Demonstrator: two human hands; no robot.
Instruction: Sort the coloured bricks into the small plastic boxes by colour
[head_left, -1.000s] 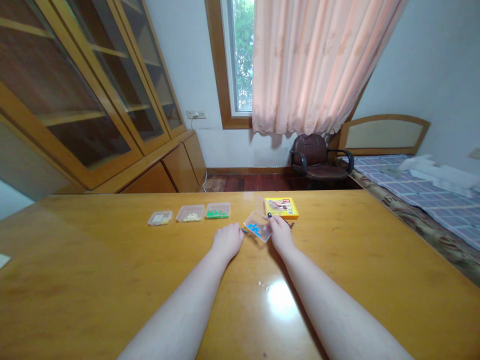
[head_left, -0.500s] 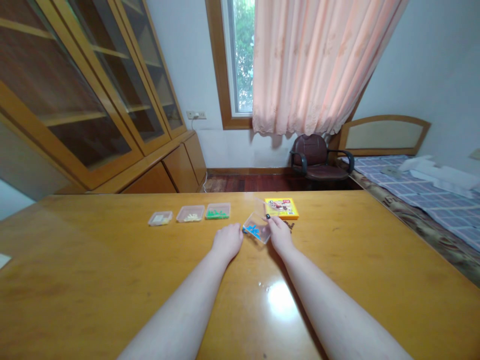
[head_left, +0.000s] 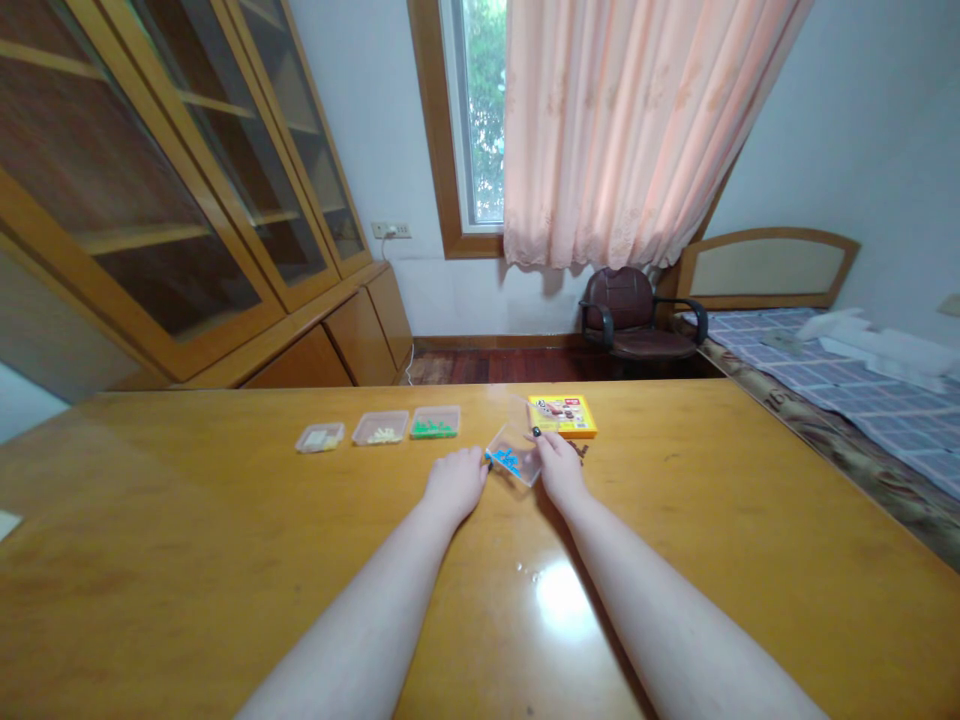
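Lightly, the right hand (head_left: 561, 470) pinches a clear plastic box (head_left: 517, 464).

The right hand (head_left: 561, 470) pinches a clear plastic box (head_left: 513, 455) of blue pieces (head_left: 505, 461), the left hand (head_left: 454, 484) just beside it, near a yellow box (head_left: 562, 416) on the wooden table (head_left: 225, 520)

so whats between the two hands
In the head view, a clear plastic box holding blue pieces lies between the left hand and the right hand, which touches it.
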